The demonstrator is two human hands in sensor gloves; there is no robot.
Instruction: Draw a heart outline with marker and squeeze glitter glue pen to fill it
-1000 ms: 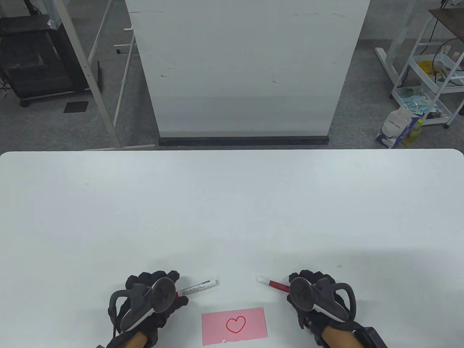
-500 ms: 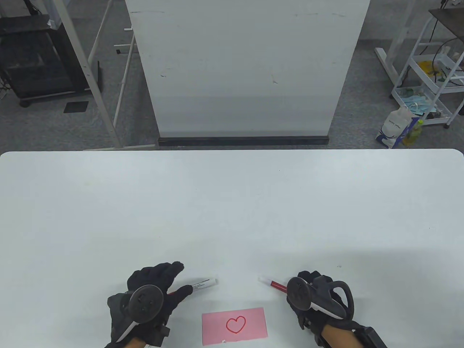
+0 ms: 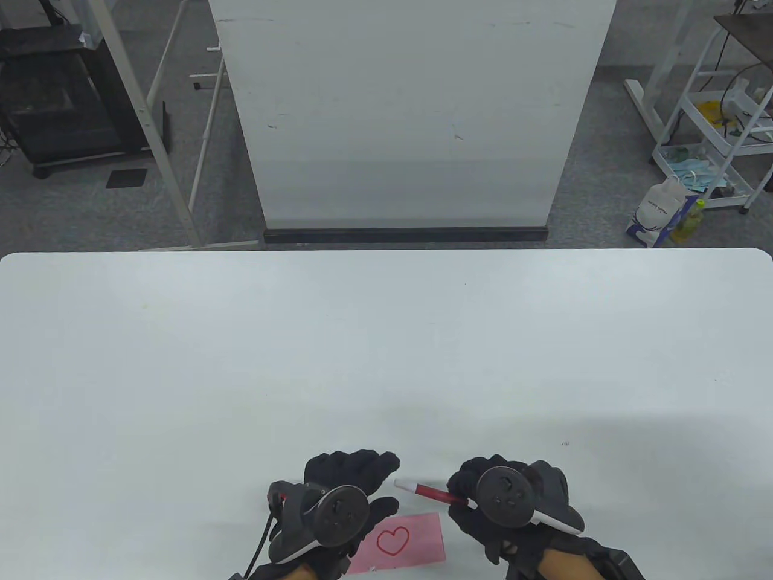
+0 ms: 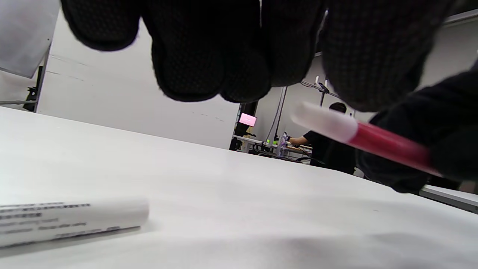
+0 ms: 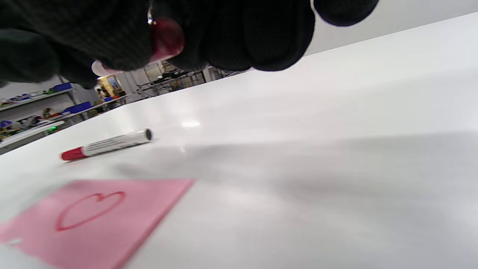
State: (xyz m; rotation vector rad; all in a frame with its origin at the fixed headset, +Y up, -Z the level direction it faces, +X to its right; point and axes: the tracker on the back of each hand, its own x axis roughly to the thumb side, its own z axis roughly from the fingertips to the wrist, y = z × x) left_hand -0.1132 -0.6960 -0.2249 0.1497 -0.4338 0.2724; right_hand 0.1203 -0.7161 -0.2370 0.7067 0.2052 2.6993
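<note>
A pink paper (image 3: 416, 541) with a red heart outline (image 3: 392, 539) lies at the table's near edge. My right hand (image 3: 460, 492) grips the red glitter glue pen (image 3: 432, 492) by its body, its white cap (image 3: 403, 484) pointing left. My left hand (image 3: 388, 483) hovers just left of the cap, fingers loosely spread and holding nothing; its wrist covers the paper's left end. In the left wrist view the cap (image 4: 323, 121) sits just below my fingertips (image 4: 368, 74). The capped marker (image 5: 106, 144) lies on the table behind the paper, hidden under my left hand in the table view.
The white table (image 3: 386, 338) stretches far ahead of both hands. Beyond its far edge stand a white board panel (image 3: 410, 115), a black cart (image 3: 60, 90) at the left and a white trolley (image 3: 718, 121) at the right.
My left hand let go of the marker and moved right toward the pen's cap. My right hand carried the glitter glue pen leftward toward the paper.
</note>
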